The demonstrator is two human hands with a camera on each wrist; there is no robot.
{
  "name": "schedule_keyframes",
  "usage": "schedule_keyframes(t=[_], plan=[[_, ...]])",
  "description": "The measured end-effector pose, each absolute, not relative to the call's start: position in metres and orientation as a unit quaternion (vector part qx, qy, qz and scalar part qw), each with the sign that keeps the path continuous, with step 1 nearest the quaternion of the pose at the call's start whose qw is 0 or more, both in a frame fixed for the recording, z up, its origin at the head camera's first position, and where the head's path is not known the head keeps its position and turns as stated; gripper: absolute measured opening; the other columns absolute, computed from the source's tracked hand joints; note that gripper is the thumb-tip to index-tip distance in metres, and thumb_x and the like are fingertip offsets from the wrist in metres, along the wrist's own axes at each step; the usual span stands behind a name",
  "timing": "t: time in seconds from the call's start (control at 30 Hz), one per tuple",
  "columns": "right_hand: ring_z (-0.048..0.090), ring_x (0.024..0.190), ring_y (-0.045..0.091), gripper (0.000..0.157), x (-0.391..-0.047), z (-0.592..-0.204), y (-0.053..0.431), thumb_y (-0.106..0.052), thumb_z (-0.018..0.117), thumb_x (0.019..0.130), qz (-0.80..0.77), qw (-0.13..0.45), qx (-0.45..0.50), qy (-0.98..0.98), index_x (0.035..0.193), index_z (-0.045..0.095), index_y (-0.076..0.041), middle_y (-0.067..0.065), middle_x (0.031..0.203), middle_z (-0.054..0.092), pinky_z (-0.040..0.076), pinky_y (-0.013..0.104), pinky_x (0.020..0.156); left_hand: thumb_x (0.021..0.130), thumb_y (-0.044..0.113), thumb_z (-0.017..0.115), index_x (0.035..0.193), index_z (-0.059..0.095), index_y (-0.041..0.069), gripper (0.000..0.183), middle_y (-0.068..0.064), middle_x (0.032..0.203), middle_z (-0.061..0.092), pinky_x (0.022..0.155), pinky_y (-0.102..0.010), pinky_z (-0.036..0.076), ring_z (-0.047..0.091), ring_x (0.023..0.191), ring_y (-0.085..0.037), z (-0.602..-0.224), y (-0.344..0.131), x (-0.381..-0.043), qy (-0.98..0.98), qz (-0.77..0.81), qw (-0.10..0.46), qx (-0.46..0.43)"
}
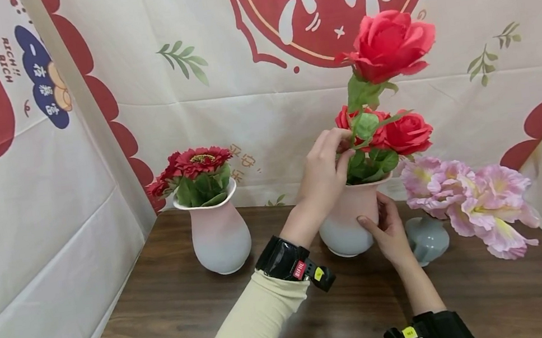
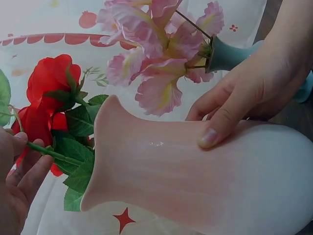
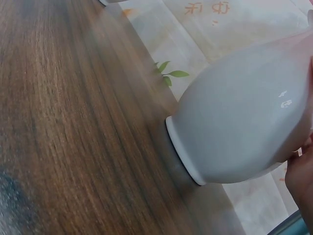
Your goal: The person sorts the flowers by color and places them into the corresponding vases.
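In the head view my left hand [image 1: 323, 165] pinches the green stem of a tall red rose [image 1: 394, 45] above a pink-and-white vase [image 1: 349, 227]. The left wrist view shows that stem [image 2: 61, 155] between thumb and fingers, running to the vase's mouth among leaves. Shorter red roses [image 1: 410, 132] stand in the same vase. My right hand [image 1: 392, 233] holds the vase's right side, thumb toward me and fingers partly hidden behind. Upright on the table, the vase's white base [image 3: 185, 152] shows in the right wrist view.
A similar vase [image 1: 221, 237] with dark red flowers [image 1: 201, 163] stands on the left. Close beside my right hand is a small blue-grey vase [image 1: 429, 240], its pink flowers [image 1: 472, 198] leaning right. A printed cloth [image 1: 265, 119] hangs behind the wooden table [image 1: 162, 317].
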State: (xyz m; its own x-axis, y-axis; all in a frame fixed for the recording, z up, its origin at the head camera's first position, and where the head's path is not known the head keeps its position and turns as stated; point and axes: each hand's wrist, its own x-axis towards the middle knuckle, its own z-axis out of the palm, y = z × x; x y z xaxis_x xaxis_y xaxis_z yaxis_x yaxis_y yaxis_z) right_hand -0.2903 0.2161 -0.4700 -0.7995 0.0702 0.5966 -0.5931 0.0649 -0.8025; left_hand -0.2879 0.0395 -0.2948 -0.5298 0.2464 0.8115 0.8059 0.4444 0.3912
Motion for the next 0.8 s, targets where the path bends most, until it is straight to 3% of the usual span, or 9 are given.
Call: schedule_keyframes(t=[0.37,0.8], plan=[[0.05,0.109,0.01,0.062,-0.29,-0.469,0.216,0.012,0.058,0.087,0.639,0.243,0.145,-0.715,0.142,0.034,-0.004,-0.003,0.124,0.049,0.044,0.008,0.085,0.093,0.011,0.061,0.114,0.057,0.005,0.022,-0.008,0.101,0.059,0.071,-0.019,0.056,0.061,0.091,-0.014,-0.299,0.031,-0.288,-0.763,-0.413,0.363,-0.341],[0.049,0.11,0.012,0.063,-0.29,-0.469,0.216,0.013,0.058,0.087,0.641,0.245,0.156,-0.71,0.142,0.033,-0.004,-0.002,0.126,0.048,0.044,0.008,0.087,0.092,0.009,0.062,0.112,0.058,0.003,0.021,-0.01,0.102,0.061,0.075,-0.018,0.056,0.061,0.092,-0.014,-0.297,0.034,-0.283,-0.752,-0.418,0.366,-0.355]])
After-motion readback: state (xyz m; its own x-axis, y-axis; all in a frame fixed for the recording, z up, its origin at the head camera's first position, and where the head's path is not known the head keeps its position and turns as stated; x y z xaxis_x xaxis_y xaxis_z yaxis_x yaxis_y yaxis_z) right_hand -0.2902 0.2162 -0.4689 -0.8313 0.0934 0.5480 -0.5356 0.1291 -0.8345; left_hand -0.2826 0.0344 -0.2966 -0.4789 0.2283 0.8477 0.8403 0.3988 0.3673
